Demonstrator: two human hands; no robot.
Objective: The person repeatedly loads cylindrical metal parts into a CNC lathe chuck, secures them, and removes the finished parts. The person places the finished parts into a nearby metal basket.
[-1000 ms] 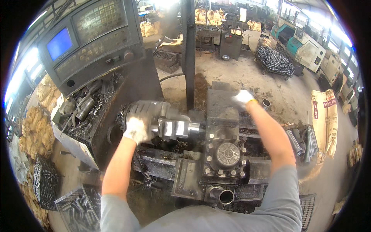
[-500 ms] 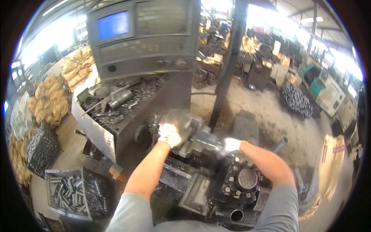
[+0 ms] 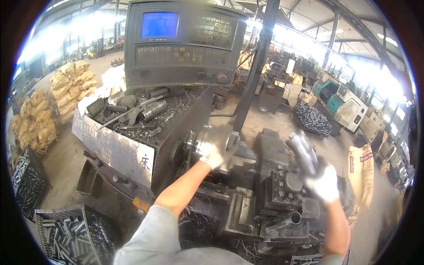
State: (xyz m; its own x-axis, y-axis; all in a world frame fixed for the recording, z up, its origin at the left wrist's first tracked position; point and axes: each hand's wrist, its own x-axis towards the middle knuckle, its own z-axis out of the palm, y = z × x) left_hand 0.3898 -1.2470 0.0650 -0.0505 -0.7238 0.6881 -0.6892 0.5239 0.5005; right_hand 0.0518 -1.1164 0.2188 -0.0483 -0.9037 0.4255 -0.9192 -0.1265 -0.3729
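Note:
A white work glove covers my left hand (image 3: 213, 155), which is against the lathe chuck (image 3: 201, 143); its fingers are smeared by motion and partly lost against the dark jaws (image 3: 240, 157). To the right, my gloved right hand (image 3: 324, 183) is closed round the lower end of a dark metal tube (image 3: 303, 154). This tube is tilted, its upper end pointing away and to the left, and is blurred. Between my hands stands the bolted tool post (image 3: 287, 185). Nearer to me, another metal tube (image 3: 285, 223) lies on the machine with its open end showing.
A control panel (image 3: 181, 53) with a lit blue screen stands behind the chuck. Left of it, a tray (image 3: 168, 128) holds metal parts and chips. A wire basket of tubes (image 3: 75, 238) sits low left. An upright post (image 3: 254, 75) rises beyond the chuck; a tan sack (image 3: 360, 174) stands right.
My right hand has moved right, away from the chuck area, and now holds a tube up. My left hand stays by the chuck. The whole view has shifted.

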